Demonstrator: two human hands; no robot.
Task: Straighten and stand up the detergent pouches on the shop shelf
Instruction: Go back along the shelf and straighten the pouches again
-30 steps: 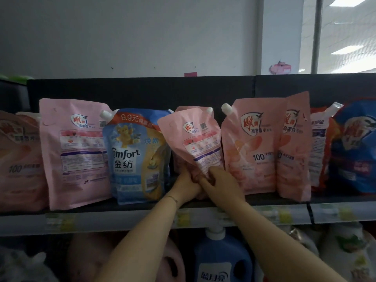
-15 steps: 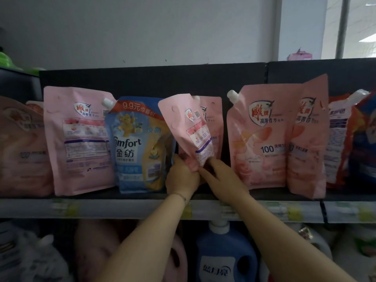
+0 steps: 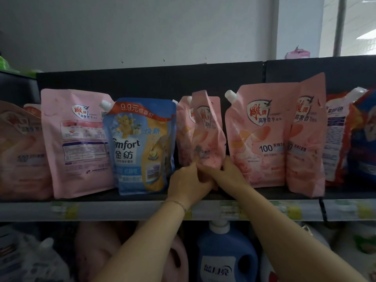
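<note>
While both hands work at mid-shelf: the left hand (image 3: 187, 180) pinches the lower left edge of the small pink pouch (image 3: 207, 135); the right hand (image 3: 230, 174) curls its fingers round the lower right corner.
Held pouch: creased and twisted, front face out, top tipped a little to the left. It sits on the upper shelf (image 3: 122, 210), in the gap between the Comfort pouch (image 3: 140, 143) and the large pink pouch (image 3: 262, 139). The hands hide its base, so I cannot tell whether it rests on the board.
Behind it: a second small pink pouch (image 3: 183, 127), upright and partly covered.
Done, as I judge it: the Comfort pouch and the large pink pouch stand upright, fronts out.
Left to do, as I judge it: settle the held pouch on its base; turn the back-facing pink pouch (image 3: 79, 139), whose printed panel shows; square up the edge-on pink pouch (image 3: 307, 135); lift the slumped far-left pink pouch (image 3: 20, 149). Roughly midway.
Pink pouches: six in view.
Blue-and-yellow pouches: one.
Right-edge pouches: two, an orange-red pouch (image 3: 335, 139) and a dark blue pouch (image 3: 366, 139), each partly hidden.
Hands: two.
Lower shelf: one blue jug (image 3: 225, 259), one pink jug (image 3: 97, 251); pale containers too blurred to count.
</note>
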